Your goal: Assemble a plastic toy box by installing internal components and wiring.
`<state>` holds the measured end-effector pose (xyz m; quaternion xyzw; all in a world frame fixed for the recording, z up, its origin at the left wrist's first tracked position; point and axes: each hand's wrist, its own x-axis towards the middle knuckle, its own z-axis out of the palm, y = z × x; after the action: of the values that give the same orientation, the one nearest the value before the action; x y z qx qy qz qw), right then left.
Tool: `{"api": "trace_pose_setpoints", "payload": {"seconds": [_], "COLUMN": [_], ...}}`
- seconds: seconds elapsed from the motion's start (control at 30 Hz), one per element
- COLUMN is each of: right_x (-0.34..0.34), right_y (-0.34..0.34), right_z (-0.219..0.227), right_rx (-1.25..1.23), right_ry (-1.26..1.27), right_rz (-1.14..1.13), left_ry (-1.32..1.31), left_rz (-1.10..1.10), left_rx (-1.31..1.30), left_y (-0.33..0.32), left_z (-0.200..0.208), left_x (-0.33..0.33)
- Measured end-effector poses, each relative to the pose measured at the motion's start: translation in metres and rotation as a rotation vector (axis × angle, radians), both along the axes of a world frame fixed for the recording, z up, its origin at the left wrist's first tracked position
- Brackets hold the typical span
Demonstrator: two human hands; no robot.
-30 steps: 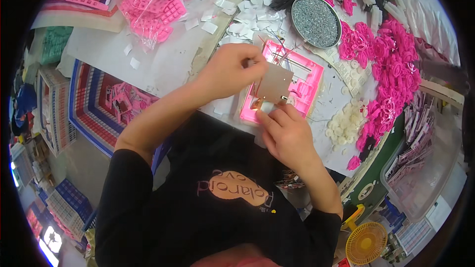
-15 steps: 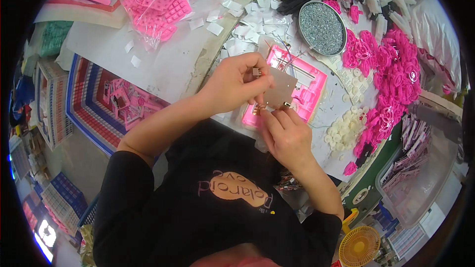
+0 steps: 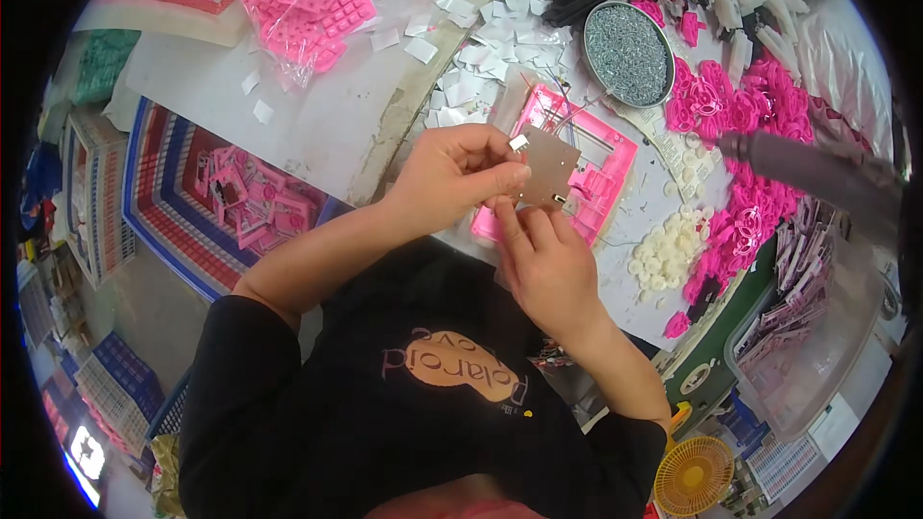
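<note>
My left hand (image 3: 460, 176) is closed on the left edge of a brown circuit board (image 3: 550, 165), its thumb and fingers pinched together. A small white connector (image 3: 519, 143) shows at its fingertips. My right hand (image 3: 553, 264) is closed at the board's near edge, thumb and index finger close to the left thumb; what they pinch there is hidden. The board is held over an open pink plastic housing (image 3: 604, 168) with thin wires (image 3: 567, 117) at its far end. A small metal part (image 3: 560, 199) sits at the board's near right corner.
Beyond the housing stand a round tray of screws (image 3: 630, 53) and white paper pieces (image 3: 471, 62). Cream round parts (image 3: 661, 255) and pink parts (image 3: 769, 187) lie at right. A blurred dark grey cylindrical thing (image 3: 817, 161) juts in from the right. Pink frames fill a bin (image 3: 178, 221) at left.
My right hand has shifted slightly left, closer to my left fingertips. The connector by my left fingers has turned and shows its white side. The dark grey cylinder has come further in over the pink parts.
</note>
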<state>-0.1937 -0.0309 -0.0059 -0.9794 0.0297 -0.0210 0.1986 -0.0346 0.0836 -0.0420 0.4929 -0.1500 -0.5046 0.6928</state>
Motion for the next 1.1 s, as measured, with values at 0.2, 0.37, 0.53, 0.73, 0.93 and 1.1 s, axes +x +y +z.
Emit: {"api": "trace_pose_setpoints", "payload": {"seconds": [0.2,0.37,0.53,0.73,0.93,1.1], "right_x": [-0.007,-0.002,0.003,-0.001,-0.011,-0.017], "right_y": [-0.01,-0.001,-0.002,-0.018,-0.032,-0.026], "right_z": [-0.008,-0.008,0.0,0.003,-0.001,0.009], "right_rx": [0.055,0.018,0.029,0.135,0.272,0.464], "right_ry": [-0.056,-0.031,0.076,0.047,-0.162,-0.267], "right_rz": [0.07,-0.001,0.015,0.113,-0.055,-0.294], "left_ry": [-0.124,-0.147,-0.256,-0.386,-0.923,-1.183], "left_rz": [-0.009,-0.05,-0.011,-0.084,-0.174,-0.315], "left_rx": [-0.002,-0.009,0.005,-0.007,-0.061,-0.147], "left_y": [0.002,0.005,0.0,0.001,-0.001,-0.006], "left_z": [0.0,-0.003,-0.003,0.001,0.022,0.016], "left_x": [-0.004,-0.002,-0.008,-0.004,0.003,-0.001]}}
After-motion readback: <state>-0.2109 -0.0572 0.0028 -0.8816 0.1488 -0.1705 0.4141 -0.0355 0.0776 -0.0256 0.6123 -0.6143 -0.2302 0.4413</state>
